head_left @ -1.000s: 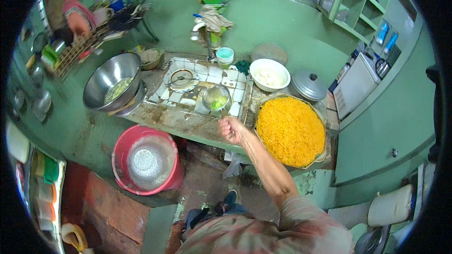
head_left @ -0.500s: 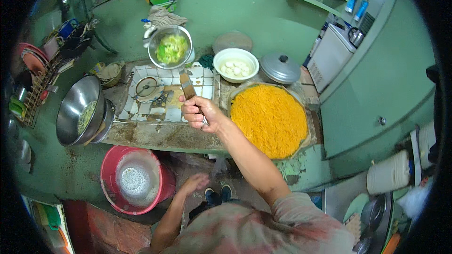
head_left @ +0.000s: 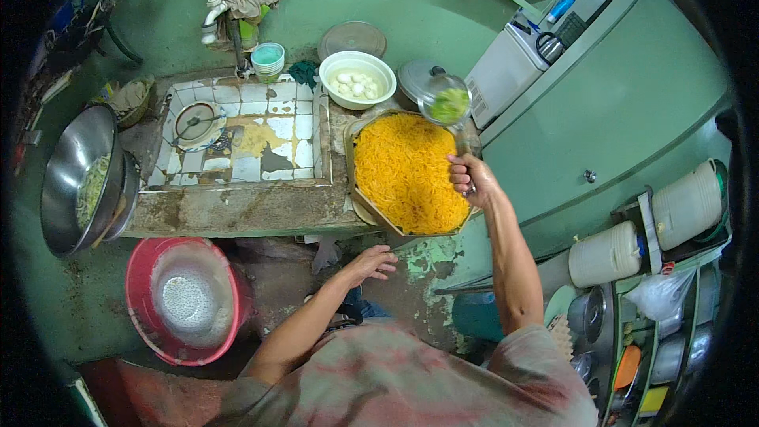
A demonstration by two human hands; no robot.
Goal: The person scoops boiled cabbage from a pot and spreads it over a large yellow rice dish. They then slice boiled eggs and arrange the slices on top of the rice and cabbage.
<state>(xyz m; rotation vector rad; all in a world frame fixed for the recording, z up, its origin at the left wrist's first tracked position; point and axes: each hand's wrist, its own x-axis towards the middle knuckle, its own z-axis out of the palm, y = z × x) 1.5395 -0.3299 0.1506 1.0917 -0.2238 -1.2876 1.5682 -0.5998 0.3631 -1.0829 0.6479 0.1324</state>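
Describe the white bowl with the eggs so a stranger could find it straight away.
Start at the big tray of yellow noodles. Just past its far edge, beside the tiled sink, sits the white bowl. It alone holds pale round eggs; the grey lids nearby are flat.

The steel basin (head_left: 79, 182) at the left faded into the dark rim. Shelf items (head_left: 656, 348) at lower right were too blurred to identify. The ladle's handle was hidden inside the right hand (head_left: 468, 178).

i see a short-sleeved shirt (head_left: 427, 379), mottled pink, red and grey-green. both forearms bare. a ring-like band shows on the right hand (head_left: 468, 178); left hand (head_left: 370, 261) unadorned.
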